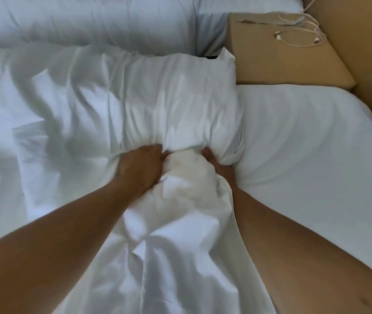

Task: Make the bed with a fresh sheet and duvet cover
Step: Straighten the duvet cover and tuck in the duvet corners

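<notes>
left hand (142,166), right hand (220,168), fingers (154,152) clutching bunched duvet (157,98), sheet (305,137) beneath

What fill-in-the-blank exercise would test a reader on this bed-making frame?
1. The left hand and right hand both grip the bunched duvet, whose colour is ____.
2. On the bedside table lie coiled white ____.
3. The smooth fitted sheet lies bare on the person's ____ side.
Missing words: white; cables; right.
</notes>
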